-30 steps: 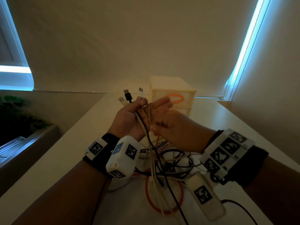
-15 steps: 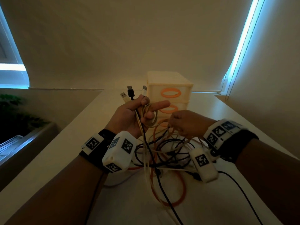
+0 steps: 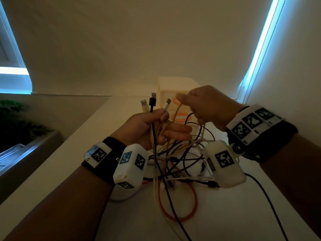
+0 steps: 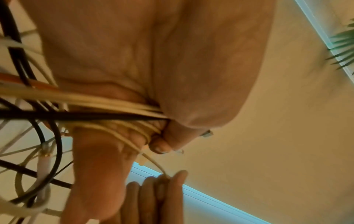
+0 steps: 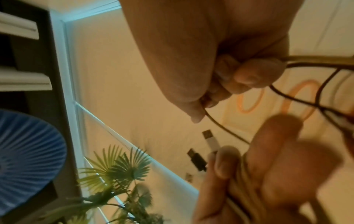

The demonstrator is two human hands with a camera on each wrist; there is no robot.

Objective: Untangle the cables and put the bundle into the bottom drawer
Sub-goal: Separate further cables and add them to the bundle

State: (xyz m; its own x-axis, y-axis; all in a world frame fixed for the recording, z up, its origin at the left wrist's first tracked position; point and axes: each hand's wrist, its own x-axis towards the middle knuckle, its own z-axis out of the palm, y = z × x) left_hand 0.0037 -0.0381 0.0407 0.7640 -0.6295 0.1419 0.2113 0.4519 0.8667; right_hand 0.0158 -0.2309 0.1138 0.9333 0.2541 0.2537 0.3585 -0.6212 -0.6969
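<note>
We are gripping the plug ends in our left hand point(image 3: 152, 131) and pinching one limp, snag-prone beige cable point(image 3: 177, 112) in our right hand point(image 3: 205, 105).

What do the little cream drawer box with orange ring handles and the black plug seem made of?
The cream drawer box with orange ring handles looks like matte moulded plastic: smooth, uniform faces. The black USB plug seems to have a plastic body with a shiny, probably metal tip.

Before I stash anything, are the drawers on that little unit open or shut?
Shut, as far as shows: both visible orange-handled fronts sit flush on the drawer unit. The right hand hides part of it.
</note>
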